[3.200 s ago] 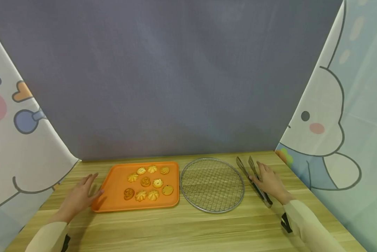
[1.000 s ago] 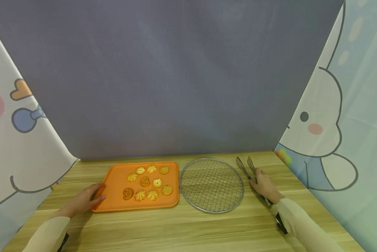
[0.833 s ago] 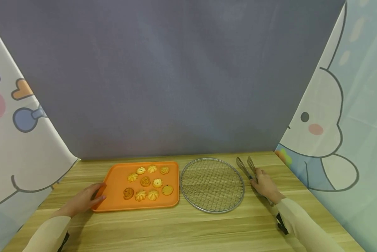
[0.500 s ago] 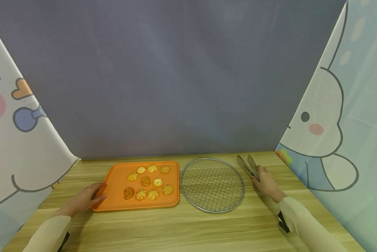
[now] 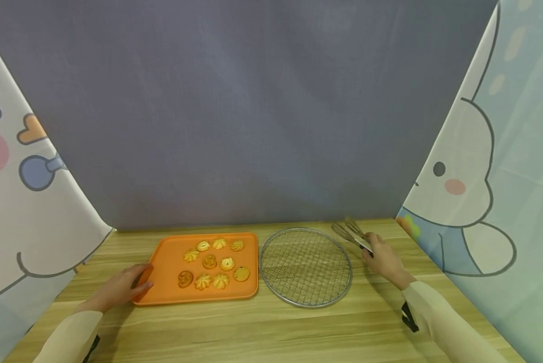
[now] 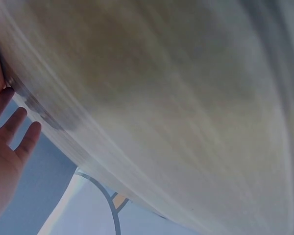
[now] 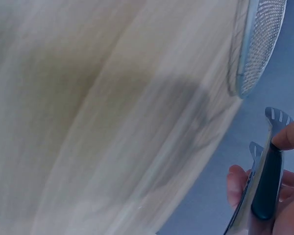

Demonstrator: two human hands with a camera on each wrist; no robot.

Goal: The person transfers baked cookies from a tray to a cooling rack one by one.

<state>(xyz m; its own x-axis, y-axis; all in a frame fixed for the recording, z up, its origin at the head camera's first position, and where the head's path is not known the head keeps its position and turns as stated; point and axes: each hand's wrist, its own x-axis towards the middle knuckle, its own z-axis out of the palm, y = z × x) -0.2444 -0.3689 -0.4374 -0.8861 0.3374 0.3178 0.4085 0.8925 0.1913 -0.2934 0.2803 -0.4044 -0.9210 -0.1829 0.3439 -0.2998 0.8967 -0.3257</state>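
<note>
Tongs (image 7: 267, 191) up, gripped in right hand (image 5: 384, 257) near table's (image 5: 271, 333) far right corner; no cookie pinched yet. All 10 cookies (image 5: 210, 261) on orange tray (image 5: 164, 267). Left hand (image 5: 117, 287), fingers extended, touches tray's left edge.

A grey cloth (image 5: 253, 126) hangs behind a wood-grained table (image 5: 235, 333), faintly creased. On the left, a printed panel (image 5: 8, 297) shows a white cartoon figure (image 5: 49, 217) with a pink cheek and a blue round shape; on the right, a pale blue panel (image 5: 534, 151) bears another white figure (image 5: 466, 196), pink-cheeked, dressed in blue
</note>
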